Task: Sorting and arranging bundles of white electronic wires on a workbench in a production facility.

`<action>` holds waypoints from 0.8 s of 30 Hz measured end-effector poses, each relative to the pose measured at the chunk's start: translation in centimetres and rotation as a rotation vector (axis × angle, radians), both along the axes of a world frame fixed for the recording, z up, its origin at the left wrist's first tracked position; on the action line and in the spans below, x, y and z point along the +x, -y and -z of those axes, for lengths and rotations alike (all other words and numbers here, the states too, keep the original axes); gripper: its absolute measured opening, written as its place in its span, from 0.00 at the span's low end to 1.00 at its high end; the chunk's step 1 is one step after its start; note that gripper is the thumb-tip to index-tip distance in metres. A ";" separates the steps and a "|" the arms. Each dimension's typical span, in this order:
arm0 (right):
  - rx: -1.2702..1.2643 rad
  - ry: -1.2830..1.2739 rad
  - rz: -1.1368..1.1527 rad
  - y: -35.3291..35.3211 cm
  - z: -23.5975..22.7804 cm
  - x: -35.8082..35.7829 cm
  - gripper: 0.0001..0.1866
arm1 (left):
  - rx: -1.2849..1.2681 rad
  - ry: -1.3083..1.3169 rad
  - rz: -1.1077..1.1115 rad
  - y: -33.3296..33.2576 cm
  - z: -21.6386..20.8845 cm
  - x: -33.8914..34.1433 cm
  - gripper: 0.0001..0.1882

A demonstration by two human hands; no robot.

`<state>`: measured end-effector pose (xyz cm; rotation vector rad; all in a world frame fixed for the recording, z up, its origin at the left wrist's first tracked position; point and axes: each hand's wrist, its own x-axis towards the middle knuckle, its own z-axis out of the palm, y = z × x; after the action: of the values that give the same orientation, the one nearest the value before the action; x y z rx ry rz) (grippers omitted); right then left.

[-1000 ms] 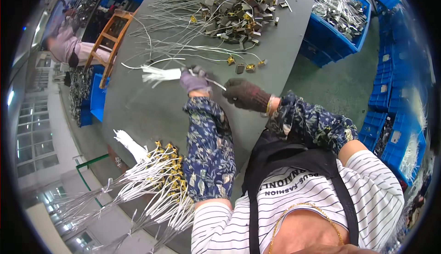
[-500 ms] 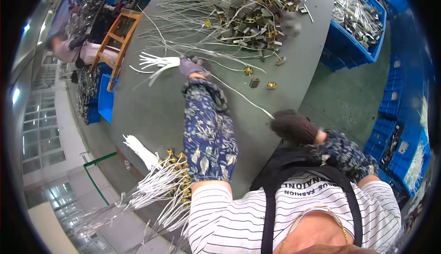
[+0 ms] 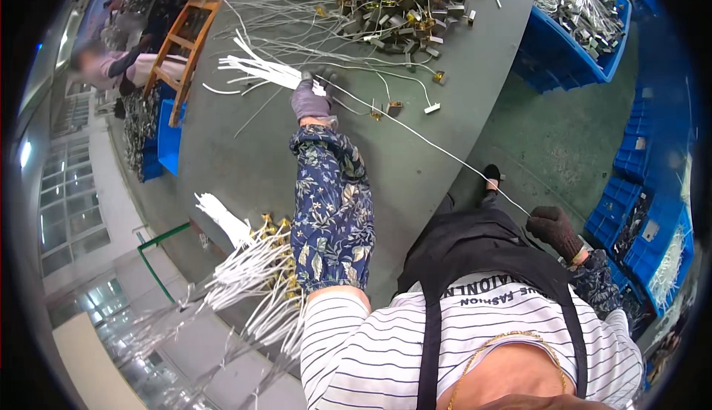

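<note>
My left hand (image 3: pixel 315 98), in a grey-purple glove, is closed round a bundle of white tubes (image 3: pixel 259 69) above the table. From there a thin white wire (image 3: pixel 445 152) runs taut across the table edge to my right hand (image 3: pixel 552 230). That hand, in a dark brown glove, is closed on the wire beside my body; its fingertips are partly hidden. Near my left hand lie a brown-sided metal piece (image 3: pixel 394 109) and a white-topped piece (image 3: pixel 432 108), each with a wire attached. A heap of small metal casings with wires (image 3: pixel 408 13) covers the far table.
Wired brass-coloured parts and white tubes (image 3: pixel 248 276) hang at the table's near left. A blue crate (image 3: pixel 567 54) full of wired pieces stands to the right; more blue crates (image 3: pixel 619 202) line the floor. Far left are a wooden ladder-like frame (image 3: pixel 182 57) and another person (image 3: pixel 122 69).
My right hand has moved right and toward my body, so a longer stretch of wire spans between my hands. Small metal pieces on the table have shifted. My left hand keeps the tube bundle.
</note>
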<state>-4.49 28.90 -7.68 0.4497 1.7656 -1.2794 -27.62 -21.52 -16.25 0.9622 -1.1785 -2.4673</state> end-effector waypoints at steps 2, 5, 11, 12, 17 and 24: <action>-0.037 -0.054 -0.046 -1.1 0.8 0.6 0.11 | -0.052 -0.009 -0.056 0.2 -1.4 0.6 0.13; -0.032 -0.140 -0.068 -3.0 1.2 0.7 0.12 | -0.075 -0.066 -0.118 0.2 -3.6 0.9 0.11; -0.062 -0.156 -0.044 -4.6 2.6 0.8 0.12 | -0.155 -0.133 -0.250 -0.6 -8.5 1.5 0.08; -0.069 -0.166 -0.049 -4.6 2.3 0.7 0.12 | -0.117 -0.130 -0.267 -0.7 -8.9 1.7 0.09; -0.208 -0.328 -0.106 -5.0 4.0 1.1 0.14 | 0.026 -0.184 -0.146 -2.5 -9.4 4.0 0.09; -0.129 -0.263 -0.070 -1.0 4.8 -2.5 0.15 | -0.956 0.317 0.632 -17.6 -4.5 14.3 0.15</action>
<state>-7.00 29.91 -12.47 0.1501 1.8814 -1.4437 -13.28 -3.94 -11.80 0.7345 -2.7206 -1.6544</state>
